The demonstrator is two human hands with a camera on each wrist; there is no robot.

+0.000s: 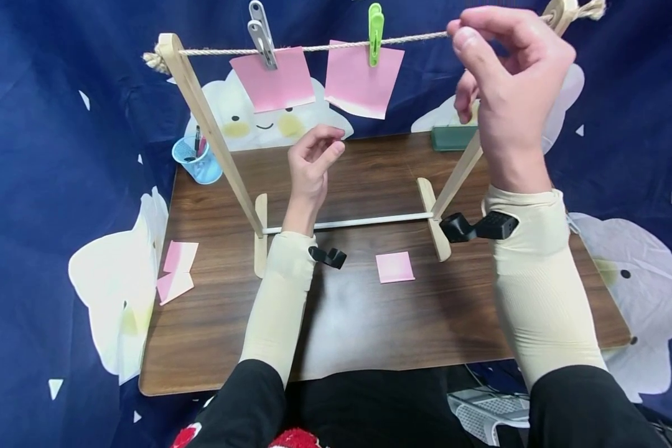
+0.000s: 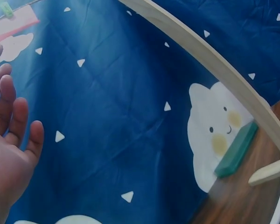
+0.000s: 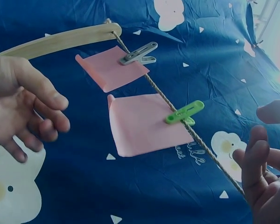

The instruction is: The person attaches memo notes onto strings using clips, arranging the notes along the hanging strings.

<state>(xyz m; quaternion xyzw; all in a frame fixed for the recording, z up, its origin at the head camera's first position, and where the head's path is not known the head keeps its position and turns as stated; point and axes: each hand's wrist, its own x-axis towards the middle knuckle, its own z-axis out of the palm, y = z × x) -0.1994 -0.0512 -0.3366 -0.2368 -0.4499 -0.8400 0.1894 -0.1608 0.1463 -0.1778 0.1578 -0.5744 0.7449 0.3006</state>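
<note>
Two pink paper sheets hang from a rope (image 1: 413,38) strung between wooden posts. A grey clothespin (image 1: 261,37) grips the left sheet (image 1: 277,81), and a green clothespin (image 1: 376,34) grips the right sheet (image 1: 361,84). My left hand (image 1: 313,158) is raised below the sheets, its fingers loosely bent and holding nothing. Higher up, my right hand (image 1: 518,81) is beside the rope's right part, fingers partly curved with nothing seen between them. In the right wrist view, the right hand (image 3: 266,172) appears beside the rope, and the left hand (image 3: 25,102) is apart from both sheets.
On the brown table (image 1: 364,336) lie a pink square (image 1: 394,267) near the middle and folded pink papers (image 1: 177,270) at the left. A blue pen cup (image 1: 203,165) stands at the back left, a green box (image 1: 453,138) at the back right. A white bar (image 1: 369,221) joins the stand's feet.
</note>
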